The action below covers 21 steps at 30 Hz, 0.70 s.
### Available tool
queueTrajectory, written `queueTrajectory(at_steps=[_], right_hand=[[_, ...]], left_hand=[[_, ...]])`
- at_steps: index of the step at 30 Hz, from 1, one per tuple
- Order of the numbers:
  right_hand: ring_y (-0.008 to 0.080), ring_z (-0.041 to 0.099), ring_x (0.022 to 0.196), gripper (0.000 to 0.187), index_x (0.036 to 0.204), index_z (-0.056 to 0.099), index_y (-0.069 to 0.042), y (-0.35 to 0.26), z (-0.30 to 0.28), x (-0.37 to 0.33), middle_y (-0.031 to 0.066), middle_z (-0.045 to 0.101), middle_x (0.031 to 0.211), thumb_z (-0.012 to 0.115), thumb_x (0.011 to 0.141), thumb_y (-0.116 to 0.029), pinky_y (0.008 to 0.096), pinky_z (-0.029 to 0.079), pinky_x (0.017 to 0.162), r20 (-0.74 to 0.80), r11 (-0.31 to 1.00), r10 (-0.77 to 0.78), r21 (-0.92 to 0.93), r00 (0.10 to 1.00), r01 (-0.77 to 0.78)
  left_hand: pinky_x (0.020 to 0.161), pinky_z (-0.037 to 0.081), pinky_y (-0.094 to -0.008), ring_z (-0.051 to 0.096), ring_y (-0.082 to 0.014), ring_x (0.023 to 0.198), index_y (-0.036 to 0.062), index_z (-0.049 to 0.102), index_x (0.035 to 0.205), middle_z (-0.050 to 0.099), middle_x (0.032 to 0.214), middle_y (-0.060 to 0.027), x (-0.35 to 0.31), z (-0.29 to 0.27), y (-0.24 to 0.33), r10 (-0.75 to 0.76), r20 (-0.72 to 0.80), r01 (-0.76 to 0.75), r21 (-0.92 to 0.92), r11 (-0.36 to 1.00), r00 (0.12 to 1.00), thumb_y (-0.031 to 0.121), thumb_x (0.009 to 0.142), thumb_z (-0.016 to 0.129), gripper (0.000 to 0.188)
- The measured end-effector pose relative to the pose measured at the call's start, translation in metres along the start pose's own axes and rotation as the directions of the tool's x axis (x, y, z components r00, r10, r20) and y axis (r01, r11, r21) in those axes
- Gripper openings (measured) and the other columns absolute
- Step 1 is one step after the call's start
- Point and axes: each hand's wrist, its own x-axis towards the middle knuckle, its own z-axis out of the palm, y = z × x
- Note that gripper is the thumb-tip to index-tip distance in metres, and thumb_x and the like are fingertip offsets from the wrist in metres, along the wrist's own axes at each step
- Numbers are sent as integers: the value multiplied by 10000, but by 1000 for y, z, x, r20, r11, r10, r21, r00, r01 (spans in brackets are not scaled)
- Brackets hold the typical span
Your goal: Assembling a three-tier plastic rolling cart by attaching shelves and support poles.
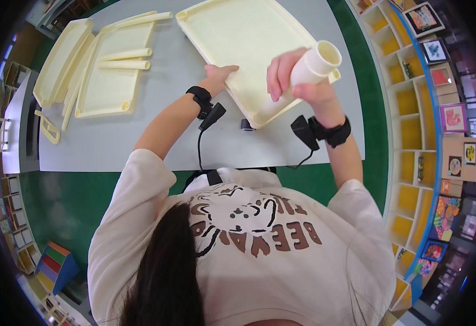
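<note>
A large cream plastic panel with a raised rim [243, 32] lies on the grey table in front of me. My left hand [220, 77] grips its left edge, thumb over the rim and the other fingers mostly hidden. In my right hand [297, 81] is a cream plastic tube [311, 64], wrapped by the fingers. The tube stands up from the panel's near corner, its wider open end toward me. Its lower end is at the corner; whether it is seated there I cannot tell.
Further cream parts lie on the table's left: a second rimmed panel [107, 81], a long curved panel [58, 60], loose tubes [124, 54] and a small looped piece [48, 129]. A small dark cylinder [247, 125] sits by the near corner. Shelves with yellow backs [411, 133] stand right.
</note>
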Motion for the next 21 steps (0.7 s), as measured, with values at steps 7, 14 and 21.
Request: queueTrajectory(at_steps=[7, 14, 21], right_hand=[[91, 388, 339, 123, 513, 434, -21, -39, 0, 12, 20, 403, 411, 521, 600, -23, 201, 281, 349, 63, 982, 181, 41, 982, -183], [84, 350, 309, 142, 503, 416, -15, -34, 10, -6, 20, 375, 382, 488, 623, 8, 205, 259, 329, -304, 999, 11, 33, 953, -1], [87, 352, 312, 107, 554, 412, -7, -29, 17, -8, 33, 387, 389, 448, 648, 29, 210, 271, 326, -355, 996, -77, 22, 932, 91]], left_hand=[[668, 465, -306, 543, -214, 774, -44, 444, 931, 523, 860, -99, 35, -25, -23, 82, 286, 45, -410, 911, 955, 75, 667, 629, 344], [601, 434, -314, 514, -212, 696, -45, 483, 782, 512, 774, -106, 23, -2, -27, 75, 63, -24, -581, 814, 995, 7, 601, 586, 215], [578, 442, -339, 500, -225, 655, -38, 475, 699, 512, 737, -127, 16, 4, -19, 10, -58, -42, -582, 812, 998, -22, 598, 569, 139]])
